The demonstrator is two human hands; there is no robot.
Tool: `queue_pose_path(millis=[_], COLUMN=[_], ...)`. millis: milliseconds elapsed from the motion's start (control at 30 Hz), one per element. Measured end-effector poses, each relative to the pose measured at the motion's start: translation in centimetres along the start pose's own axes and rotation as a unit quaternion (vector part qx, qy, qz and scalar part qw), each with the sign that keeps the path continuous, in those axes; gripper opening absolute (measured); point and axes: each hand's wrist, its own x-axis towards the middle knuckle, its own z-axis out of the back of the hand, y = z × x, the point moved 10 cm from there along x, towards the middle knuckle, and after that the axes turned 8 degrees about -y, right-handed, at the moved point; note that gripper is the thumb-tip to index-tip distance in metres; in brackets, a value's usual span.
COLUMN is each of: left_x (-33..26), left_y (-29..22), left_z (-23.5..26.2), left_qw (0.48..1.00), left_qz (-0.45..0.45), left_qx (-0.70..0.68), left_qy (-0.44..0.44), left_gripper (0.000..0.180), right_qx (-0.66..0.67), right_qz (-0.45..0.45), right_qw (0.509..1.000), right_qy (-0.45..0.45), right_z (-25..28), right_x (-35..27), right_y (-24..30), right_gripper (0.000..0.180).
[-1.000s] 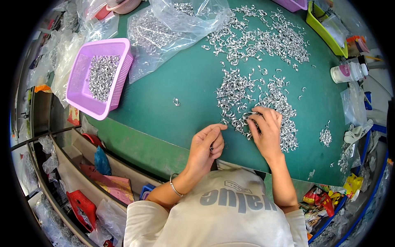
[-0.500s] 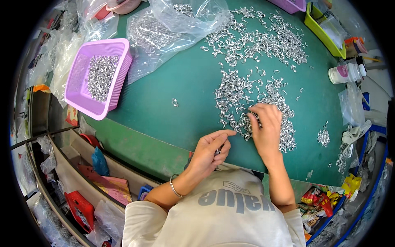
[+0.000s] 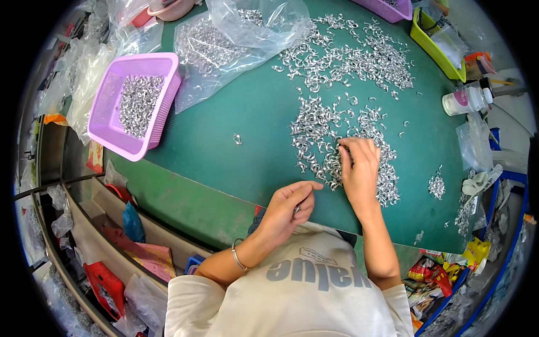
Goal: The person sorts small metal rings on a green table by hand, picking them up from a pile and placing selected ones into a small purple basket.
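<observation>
My left hand (image 3: 289,206) is held near the table's front edge, its lower fingers curled around small curved metal pieces (image 3: 297,208); only a glint of them shows. Its index finger points toward the pile. To the right, my right hand (image 3: 362,165) reaches into the near pile of shiny, hook-shaped metal pieces (image 3: 314,126). Its fingers are bent toward the thumb in a pinch, and what sits between the tips is mostly hidden. A wider spread of the same pieces (image 3: 348,53) lies farther back.
A purple basket (image 3: 171,78) partly filled with metal pieces stands at left on the green table (image 3: 208,151), beside a clear plastic bag (image 3: 196,92) of more. At right are a yellow-green basket (image 3: 457,72), a white bottle (image 3: 463,102) and a small heap of pieces (image 3: 436,187).
The whole view has shifted slightly to the left. My right hand's fingers have drawn a little closer together at the pile, while my left hand keeps nearly the same pose.
</observation>
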Motion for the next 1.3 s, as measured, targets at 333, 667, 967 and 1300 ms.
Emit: queue_pose_path(millis=[333,667,967,1300], left_x=[-1.0,-2.2,-2.4,-3.7], left_y=[1.2,0.4,1.0,0.8], left_z=[0.4,1.5,3.0,2.2], left_qw=[1.0,0.997,0.976,0.995], left_qz=[0.001,-0.069,-0.065,-0.088], left_qx=[-0.005,-0.017,0.137,-0.023], left_qy=[-0.014,-0.035,-0.159,-0.051], left_gripper=[0.018,0.016,0.021,0.019], right_qx=[-0.072,-0.019,0.554,0.528], right_qz=[0.037,0.034,0.018,-0.019], right_qw=[0.992,0.998,0.791,0.837], right_qy=[0.099,0.045,0.259,0.141], right_z=[-3.1,-1.6,11.6,22.0], right_x=[-0.1,0.1,2.2,0.1], right_y=[1.3,0.7,18.1,11.7], right_gripper=[0.008,0.009,0.018,0.019])
